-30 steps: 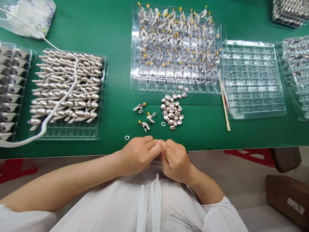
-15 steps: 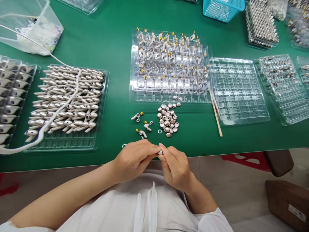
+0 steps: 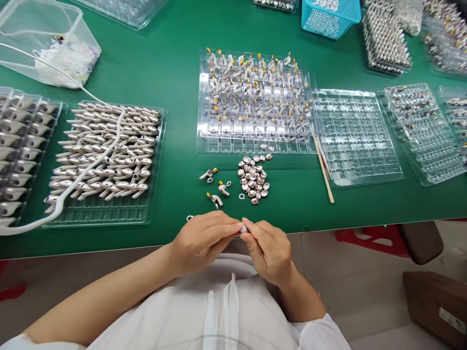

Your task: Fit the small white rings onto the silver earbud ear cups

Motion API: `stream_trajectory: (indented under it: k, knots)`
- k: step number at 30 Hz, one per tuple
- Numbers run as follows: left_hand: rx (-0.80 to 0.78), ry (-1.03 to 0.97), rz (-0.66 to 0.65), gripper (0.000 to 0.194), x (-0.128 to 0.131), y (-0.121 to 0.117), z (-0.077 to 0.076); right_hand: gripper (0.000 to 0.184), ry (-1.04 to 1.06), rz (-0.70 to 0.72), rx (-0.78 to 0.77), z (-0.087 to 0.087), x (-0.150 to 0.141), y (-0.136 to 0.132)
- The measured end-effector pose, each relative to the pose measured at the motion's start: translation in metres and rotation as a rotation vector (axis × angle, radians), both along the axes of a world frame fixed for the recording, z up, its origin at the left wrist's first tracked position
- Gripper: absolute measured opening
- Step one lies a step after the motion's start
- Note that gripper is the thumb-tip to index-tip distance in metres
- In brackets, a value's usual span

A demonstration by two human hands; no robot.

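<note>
At the table's front edge, my left hand point(image 3: 206, 239) and my right hand point(image 3: 269, 248) meet fingertip to fingertip. Between them they pinch a small white earbud piece point(image 3: 243, 229), mostly hidden by the fingers. Just beyond lies a heap of rounded earbud caps point(image 3: 252, 179). To its left are several stemmed earbud housings point(image 3: 216, 200) with yellow tabs, and small white rings point(image 3: 242, 196) lie near them. Farther back, a clear tray point(image 3: 251, 127) holds rows of similar housings with yellow tabs.
Left stands a tray of earbud shells point(image 3: 105, 155), crossed by a white cable point(image 3: 73, 184). Behind it is a translucent tub point(image 3: 83, 53). To the right lie a wooden stick point(image 3: 324, 172) and a clear tray point(image 3: 359, 138). A blue basket point(image 3: 328, 22) stands at the back.
The camera view has shifted slightly. My right hand's fingers have moved a little on the small white piece; both hands stay together at the table edge.
</note>
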State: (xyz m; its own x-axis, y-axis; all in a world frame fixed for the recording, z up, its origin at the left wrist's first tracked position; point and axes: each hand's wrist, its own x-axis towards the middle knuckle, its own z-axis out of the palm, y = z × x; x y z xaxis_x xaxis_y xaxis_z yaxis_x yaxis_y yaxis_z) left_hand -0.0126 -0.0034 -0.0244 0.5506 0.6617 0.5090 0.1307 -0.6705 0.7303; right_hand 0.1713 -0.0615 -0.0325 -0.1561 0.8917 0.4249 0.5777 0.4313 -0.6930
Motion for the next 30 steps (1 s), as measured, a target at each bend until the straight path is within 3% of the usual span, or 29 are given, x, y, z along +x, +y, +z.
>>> stream_trajectory:
  k: [5,9,13,21,26,30]
  knots:
    - [-0.056,0.012,0.037,0.022,-0.002,-0.019,0.0,0.035,-0.06,0.041,0.037,-0.005,0.0,-0.018]
    - [-0.167,0.011,-0.049,0.021,-0.009,-0.036,-0.001,0.036,-0.037,0.093,0.005,-0.01,0.0,-0.04]
    - [-0.219,-0.005,-0.091,0.016,-0.017,-0.053,-0.012,0.027,0.053,0.143,-0.091,-0.022,-0.005,-0.056]
    - [-0.335,0.057,0.171,0.014,-0.026,-0.082,-0.047,0.023,0.232,0.13,-0.256,-0.058,-0.02,-0.056]
    - [-0.235,0.048,0.403,0.012,-0.021,-0.089,-0.058,0.022,0.291,0.019,-0.379,-0.062,-0.028,-0.048]
    - [-0.153,0.045,0.483,0.01,-0.019,-0.089,-0.064,0.025,0.476,-0.04,-0.537,-0.063,-0.037,-0.046]
